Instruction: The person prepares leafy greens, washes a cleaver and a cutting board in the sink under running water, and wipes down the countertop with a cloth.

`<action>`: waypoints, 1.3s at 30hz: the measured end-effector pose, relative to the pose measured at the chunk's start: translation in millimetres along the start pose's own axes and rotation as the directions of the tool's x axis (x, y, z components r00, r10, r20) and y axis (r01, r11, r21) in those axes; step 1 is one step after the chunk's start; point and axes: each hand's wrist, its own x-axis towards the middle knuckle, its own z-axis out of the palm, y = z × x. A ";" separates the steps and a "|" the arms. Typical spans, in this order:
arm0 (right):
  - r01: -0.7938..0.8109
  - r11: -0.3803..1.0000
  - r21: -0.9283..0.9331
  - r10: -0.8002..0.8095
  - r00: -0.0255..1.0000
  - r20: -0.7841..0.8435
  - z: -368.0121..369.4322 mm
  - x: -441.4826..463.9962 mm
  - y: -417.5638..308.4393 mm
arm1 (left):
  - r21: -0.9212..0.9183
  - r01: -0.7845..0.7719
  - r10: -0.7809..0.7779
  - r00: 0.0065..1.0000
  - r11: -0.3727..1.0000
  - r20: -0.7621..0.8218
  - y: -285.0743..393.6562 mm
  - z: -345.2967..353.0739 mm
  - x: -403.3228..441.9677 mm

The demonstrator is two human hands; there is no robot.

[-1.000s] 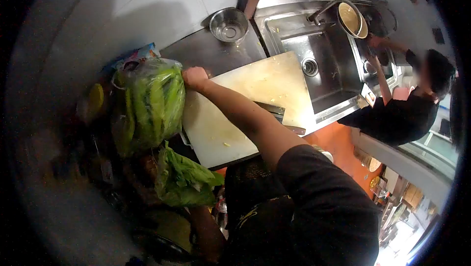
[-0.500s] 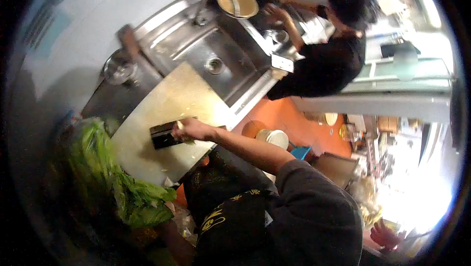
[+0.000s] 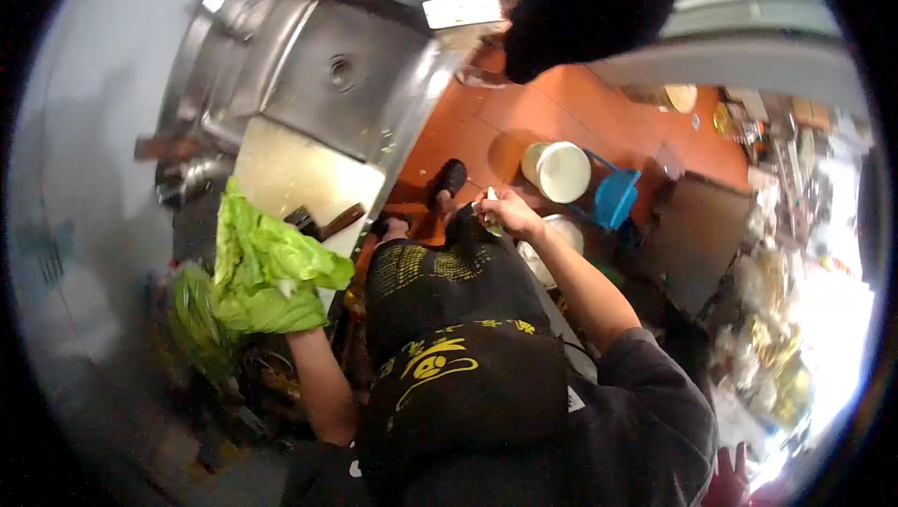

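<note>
A leafy green lettuce [image 3: 271, 264] is held up over the near end of the white cutting board [image 3: 304, 170]. My left hand [image 3: 307, 331] grips it from below, its fingers mostly hidden by leaves. On the board lies a cleaver with a brown wooden handle [image 3: 341, 220]; the lettuce covers part of its dark blade [image 3: 301, 220]. Well to the right of the board, above the floor, my right hand [image 3: 510, 214] is closed on a small pale scrap [image 3: 491, 196], which looks like a piece of lettuce.
A steel sink [image 3: 360, 49] adjoins the board. On the orange floor [image 3: 496, 128] stand a white bucket [image 3: 557, 172] and a blue dustpan-like item [image 3: 615, 196]. More greens [image 3: 195, 315] are at left. A co-worker in black [image 3: 599, 11] stands beyond the sink.
My right hand has left the cleaver and board and swung right over the floor with the pale scrap. My left hand has raised the lettuce toward the board. The view has tilted down.
</note>
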 end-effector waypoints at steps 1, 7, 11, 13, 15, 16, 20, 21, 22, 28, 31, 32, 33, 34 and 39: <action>0.009 0.999 0.050 -0.006 0.999 -0.042 -16.5 -9.5 9.5 | 0.009 0.032 -0.032 0.999 0.999 0.024 -9.4 11.4 7.7; 0.113 0.918 0.381 -0.037 0.979 -0.201 -93.8 -38.8 59.1 | 0.101 0.216 -0.228 0.965 0.971 0.132 -74.6 73.3 48.7; 0.215 0.836 0.504 -0.089 0.961 -0.263 -118.9 -33.5 94.4 | 0.160 0.332 -0.358 0.918 0.930 0.170 -123.1 100.3 73.4; 0.184 0.877 0.444 -0.031 0.943 -0.330 -125.9 -27.1 102.8 | 0.190 0.395 -0.427 0.887 0.899 0.174 -146.3 110.3 82.0; 0.253 0.851 0.460 -0.076 0.927 -0.368 -130.0 -12.8 116.8 | 0.214 0.470 -0.508 0.843 0.856 0.178 -167.4 109.1 93.0; 0.233 0.858 0.459 -0.053 0.927 -0.372 -133.8 -5.5 123.3 | 0.226 0.550 -0.591 0.779 0.804 0.209 -176.9 104.9 102.5; 0.181 0.888 0.423 0.029 0.896 -0.444 -131.0 22.4 151.2 | 0.227 0.633 -0.668 0.731 0.740 0.139 -233.2 106.6 105.2; 0.218 0.891 0.397 0.006 0.871 -0.492 -137.9 38.6 162.2 | 0.236 0.651 -0.686 0.718 0.722 0.120 -243.5 101.6 110.4; 0.207 0.876 0.435 0.053 0.857 -0.513 -136.1 54.1 176.1 | 0.246 0.668 -0.703 0.704 0.703 0.100 -253.2 95.5 115.5; 0.258 0.775 0.578 0.173 0.792 -0.586 -122.0 48.2 158.1 | 0.282 0.759 -0.790 0.613 0.586 -0.010 -293.0 70.4 140.5; 0.438 0.584 0.683 0.177 0.753 -0.634 -125.8 35.0 162.1 | 0.329 0.769 -0.815 0.579 0.549 0.005 -315.1 87.1 153.9; 0.465 0.567 0.680 0.197 0.725 -0.660 -132.5 25.4 154.6 | 0.348 0.770 -0.824 0.567 0.535 0.014 -323.3 94.9 158.7; 0.500 0.553 0.666 0.185 0.706 -0.684 -144.4 10.3 138.5 | 0.370 0.769 -0.832 0.554 0.521 0.021 -332.5 104.7 163.6; 0.534 0.522 0.665 0.172 0.698 -0.696 -153.4 -7.7 121.4 | 0.390 0.771 -0.842 0.538 0.504 0.024 -341.1 115.6 168.4; 0.687 0.400 0.607 0.155 0.602 -0.783 -208.5 -46.4 98.8 | 0.509 0.761 -0.889 0.457 0.403 0.020 -401.1 169.0 172.4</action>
